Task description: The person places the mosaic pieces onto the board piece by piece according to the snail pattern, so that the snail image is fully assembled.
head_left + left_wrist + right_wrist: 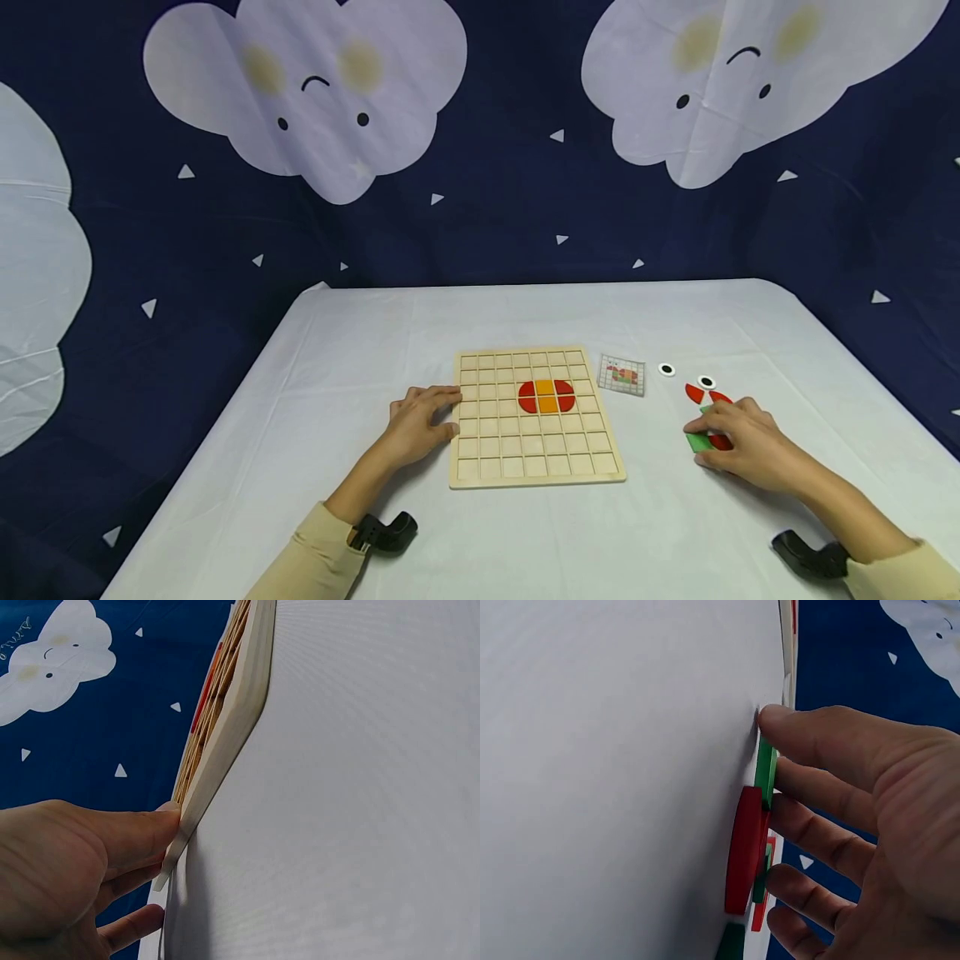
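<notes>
One flat green piece (699, 443) is being pinched by the right hand (753, 443); the left hand (415, 427), fingers spread, is touching a pale board (512, 448).

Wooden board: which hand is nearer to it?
Left: the left hand touches the left edge of the wooden board; the right hand is beyond its right side, at a green piece.

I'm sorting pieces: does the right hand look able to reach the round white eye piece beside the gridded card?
Likely yes: only white cloth separates the right hand, touching a green piece, from that eye piece.
</notes>
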`<state>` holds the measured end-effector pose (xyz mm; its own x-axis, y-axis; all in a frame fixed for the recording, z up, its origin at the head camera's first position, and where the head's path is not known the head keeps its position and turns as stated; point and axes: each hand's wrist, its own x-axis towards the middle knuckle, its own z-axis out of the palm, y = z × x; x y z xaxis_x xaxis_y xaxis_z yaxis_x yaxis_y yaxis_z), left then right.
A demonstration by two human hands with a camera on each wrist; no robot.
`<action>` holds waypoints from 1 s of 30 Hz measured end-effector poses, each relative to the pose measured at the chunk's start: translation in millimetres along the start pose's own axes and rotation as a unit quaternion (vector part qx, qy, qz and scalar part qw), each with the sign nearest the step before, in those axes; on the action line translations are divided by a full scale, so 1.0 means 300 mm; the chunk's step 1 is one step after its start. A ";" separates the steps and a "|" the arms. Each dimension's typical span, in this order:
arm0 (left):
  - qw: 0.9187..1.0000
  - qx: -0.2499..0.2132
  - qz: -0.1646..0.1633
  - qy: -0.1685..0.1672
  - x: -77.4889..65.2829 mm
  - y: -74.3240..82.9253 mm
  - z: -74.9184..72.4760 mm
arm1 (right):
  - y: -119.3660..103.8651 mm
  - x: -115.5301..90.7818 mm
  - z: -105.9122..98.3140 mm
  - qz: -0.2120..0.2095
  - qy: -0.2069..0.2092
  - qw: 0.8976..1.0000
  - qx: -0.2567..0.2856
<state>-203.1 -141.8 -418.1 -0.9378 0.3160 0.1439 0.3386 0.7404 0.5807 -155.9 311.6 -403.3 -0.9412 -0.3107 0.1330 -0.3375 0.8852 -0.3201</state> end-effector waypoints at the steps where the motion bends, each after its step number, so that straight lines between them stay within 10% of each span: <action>1: 1.000 0.000 0.000 0.000 0.000 0.000 0.000 | 0.003 -0.003 0.000 -0.002 0.001 1.000 -0.002; 30: 1.000 -0.004 -0.001 0.000 0.000 0.000 0.000 | -0.093 0.066 0.031 -0.040 0.036 0.996 0.069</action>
<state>-203.2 -141.7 -418.3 -0.9388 0.3135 0.1430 0.3355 0.7370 0.5868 -165.3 277.4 -400.4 -0.9093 -0.3479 0.2283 -0.4149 0.8009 -0.4317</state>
